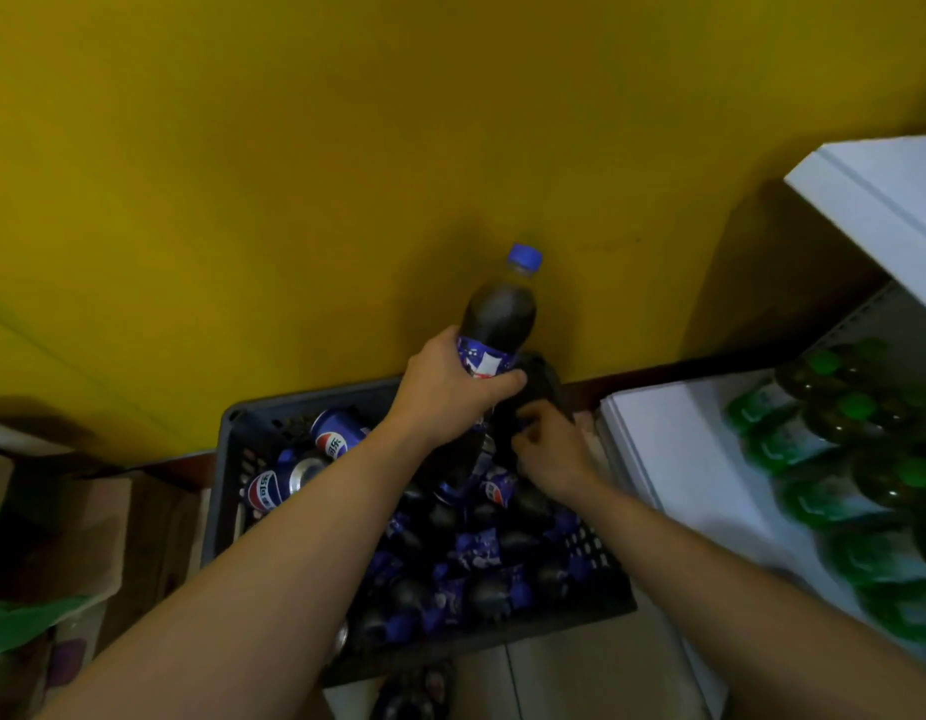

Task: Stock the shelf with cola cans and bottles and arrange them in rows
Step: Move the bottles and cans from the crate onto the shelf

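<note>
Gripping, with fingers of the left hand (450, 392) wrapped round its label, a cola bottle (502, 314) held upright above the crate (232, 459); clutching, with curled fingers of the right hand (549, 454), a second bottle (541, 387) just beside. Heaped below: cola cans (336, 439); to the right, a white shelf (668, 459) bearing green-capped bottles (855, 413).

what stays unseen

the left grip (450, 392) covers the lower body of its cola bottle (500, 309). the right grip (552, 454) hides most of a second dark bottle (543, 379). green bottles (814, 439) on the shelf (674, 459) smear into blur, cut by the right edge.
</note>
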`<state>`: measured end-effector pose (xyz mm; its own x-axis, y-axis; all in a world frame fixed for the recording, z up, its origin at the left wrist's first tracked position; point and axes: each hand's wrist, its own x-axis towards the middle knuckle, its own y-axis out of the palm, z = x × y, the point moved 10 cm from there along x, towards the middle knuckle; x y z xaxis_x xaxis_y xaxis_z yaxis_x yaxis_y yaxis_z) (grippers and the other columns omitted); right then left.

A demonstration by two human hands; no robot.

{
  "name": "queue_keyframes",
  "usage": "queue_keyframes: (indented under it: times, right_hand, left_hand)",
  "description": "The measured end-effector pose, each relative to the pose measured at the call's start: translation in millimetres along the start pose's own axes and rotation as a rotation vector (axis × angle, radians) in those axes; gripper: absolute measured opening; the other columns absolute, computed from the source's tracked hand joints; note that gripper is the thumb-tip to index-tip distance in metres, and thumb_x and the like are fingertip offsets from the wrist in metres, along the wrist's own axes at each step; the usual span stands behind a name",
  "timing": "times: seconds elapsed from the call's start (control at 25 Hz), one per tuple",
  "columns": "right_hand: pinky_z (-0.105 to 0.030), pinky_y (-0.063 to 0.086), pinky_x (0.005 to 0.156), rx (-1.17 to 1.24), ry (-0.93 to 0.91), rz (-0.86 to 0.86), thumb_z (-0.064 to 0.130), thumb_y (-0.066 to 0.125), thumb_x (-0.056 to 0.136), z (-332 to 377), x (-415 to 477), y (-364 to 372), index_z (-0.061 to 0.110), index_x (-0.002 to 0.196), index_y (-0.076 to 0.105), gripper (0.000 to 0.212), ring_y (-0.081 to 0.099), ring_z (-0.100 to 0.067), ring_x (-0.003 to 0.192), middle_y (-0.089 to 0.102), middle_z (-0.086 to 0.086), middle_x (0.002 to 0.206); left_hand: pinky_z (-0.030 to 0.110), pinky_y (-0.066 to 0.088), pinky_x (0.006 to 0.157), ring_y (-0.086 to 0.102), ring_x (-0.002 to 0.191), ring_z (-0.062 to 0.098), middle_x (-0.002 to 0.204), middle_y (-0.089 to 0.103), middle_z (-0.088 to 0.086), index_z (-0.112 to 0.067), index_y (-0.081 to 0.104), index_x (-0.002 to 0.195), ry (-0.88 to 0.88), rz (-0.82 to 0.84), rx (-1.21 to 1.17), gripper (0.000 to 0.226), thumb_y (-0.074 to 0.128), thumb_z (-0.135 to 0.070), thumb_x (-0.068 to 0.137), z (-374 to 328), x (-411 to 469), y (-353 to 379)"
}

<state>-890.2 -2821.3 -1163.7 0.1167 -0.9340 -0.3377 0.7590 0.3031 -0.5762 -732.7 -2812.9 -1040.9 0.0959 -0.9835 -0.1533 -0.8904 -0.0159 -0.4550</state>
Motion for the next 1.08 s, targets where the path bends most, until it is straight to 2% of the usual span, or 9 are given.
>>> queue_keyframes:
  times: [0.08,0.2,0.36,0.52,0.68,0.84,0.92,1.0,1.08]
  right_hand:
    - [-0.037,0.054,0.079,-0.211,0.03,0.173,0.022,0.06,0.096,-39,5,57,0.013,0.137,0.046,0.044,0.061,-0.024,0.097,0.06,-0.012,0.114]
    - [-0.045,0.046,0.103,-0.608,0.079,0.293,0.036,0.062,0.094,-88,18,102,0.009,0.152,0.026,0.074,0.047,-0.038,0.129,0.038,-0.019,0.148]
    - [-0.046,0.043,0.107,-0.907,0.051,0.363,0.039,0.069,0.088,-118,22,110,0.013,0.158,0.007,0.097,0.042,-0.042,0.131,0.035,-0.027,0.149]
    - [-0.036,0.049,0.095,-0.288,0.337,0.397,0.046,0.07,0.077,-107,26,108,0.014,0.156,0.022,0.098,0.053,-0.037,0.123,0.046,-0.018,0.146]
    - [-0.049,0.059,0.084,0.134,0.527,0.369,0.031,0.068,0.084,-83,14,77,0.019,0.141,0.041,0.064,0.06,-0.034,0.108,0.051,-0.008,0.13]
    - [-0.043,0.058,0.085,0.251,0.341,0.23,0.027,0.07,0.085,-24,2,6,0.025,0.149,0.045,0.068,0.059,-0.032,0.118,0.052,-0.004,0.144]
    - [-0.047,0.06,0.086,0.355,0.22,0.125,0.024,0.07,0.086,22,-15,-46,0.029,0.139,0.055,0.056,0.066,-0.032,0.108,0.063,-0.006,0.131]
    - [-0.04,0.061,0.065,0.403,0.123,0.039,0.023,0.066,0.09,65,-40,-102,0.034,0.131,0.06,0.042,0.07,-0.029,0.087,0.07,-0.007,0.109]
    - [-0.031,0.052,0.052,0.402,0.043,-0.079,0.03,0.066,0.091,96,-74,-164,0.04,0.137,0.054,0.048,0.065,-0.026,0.078,0.067,-0.004,0.106]
  left_hand:
    - [0.036,0.055,0.068,0.066,0.08,0.018,0.09,0.066,-0.002,-0.022,0.058,0.101,-0.046,0.045,0.008,0.043,0.085,-0.046,0.076,3,3,8]
    - [0.039,0.057,0.071,0.067,0.082,0.02,0.094,0.066,-0.001,-0.022,0.058,0.105,-0.092,0.077,0.015,0.048,0.083,-0.052,0.076,6,4,16]
    - [0.034,0.056,0.072,0.068,0.086,0.015,0.098,0.068,-0.005,-0.025,0.058,0.11,-0.024,0.066,-0.002,0.05,0.086,-0.047,0.075,-5,8,7]
    - [0.036,0.058,0.072,0.069,0.084,0.013,0.095,0.069,-0.005,-0.02,0.058,0.114,0.075,0.036,0.011,0.053,0.087,-0.042,0.075,-22,12,-7]
    - [0.039,0.058,0.073,0.067,0.081,0.012,0.093,0.069,-0.004,-0.017,0.058,0.112,0.126,-0.069,0.014,0.051,0.086,-0.039,0.075,-45,9,-3]
    - [0.034,0.058,0.073,0.068,0.085,0.006,0.099,0.07,-0.009,-0.026,0.058,0.118,0.255,-0.125,-0.087,0.052,0.086,-0.04,0.076,-91,-1,-7]
    - [0.037,0.059,0.076,0.068,0.089,0.005,0.102,0.07,-0.011,-0.028,0.059,0.121,0.354,-0.153,-0.129,0.055,0.087,-0.04,0.075,-118,-8,-15]
    - [0.036,0.059,0.076,0.069,0.092,0.004,0.104,0.071,-0.011,-0.025,0.06,0.121,0.417,-0.165,-0.24,0.055,0.088,-0.034,0.075,-140,-16,-15]
    - [0.025,0.056,0.073,0.068,0.093,0.001,0.105,0.07,-0.009,-0.019,0.06,0.124,0.444,-0.159,-0.372,0.053,0.087,-0.026,0.079,-160,-29,-6]
